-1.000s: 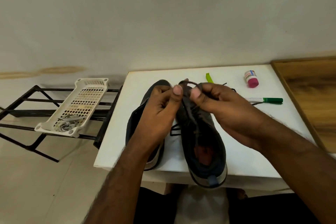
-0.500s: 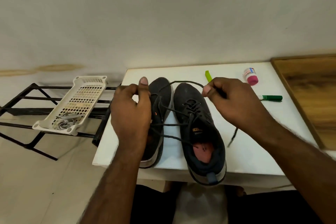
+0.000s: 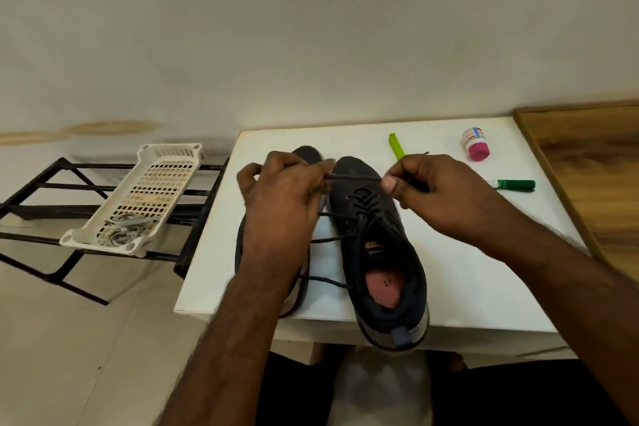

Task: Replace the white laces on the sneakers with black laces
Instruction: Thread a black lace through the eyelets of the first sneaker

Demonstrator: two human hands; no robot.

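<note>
Two dark sneakers stand side by side on the white table [image 3: 484, 273], toes away from me. The right sneaker [image 3: 377, 252] carries a black lace [image 3: 356, 177] through its eyelets, with loose strands trailing left across the table. My left hand [image 3: 283, 197] pinches one end of that lace above the left sneaker [image 3: 311, 154], which it mostly hides. My right hand [image 3: 428, 190] pinches the other end to the right of the toe. The lace runs taut between both hands over the toe.
A green strip [image 3: 396, 146], a small pink-capped bottle [image 3: 476, 144] and a green marker [image 3: 513, 185] lie at the table's back right. A white plastic basket [image 3: 162, 183] with white cords sits on a black metal rack [image 3: 41, 197] to the left. A wooden surface [image 3: 594, 176] adjoins the right.
Both hands first pulled apart from the middle, drawing the black lace out sideways. Since then my left hand has come back towards the right sneaker's toe, and the lace is tighter.
</note>
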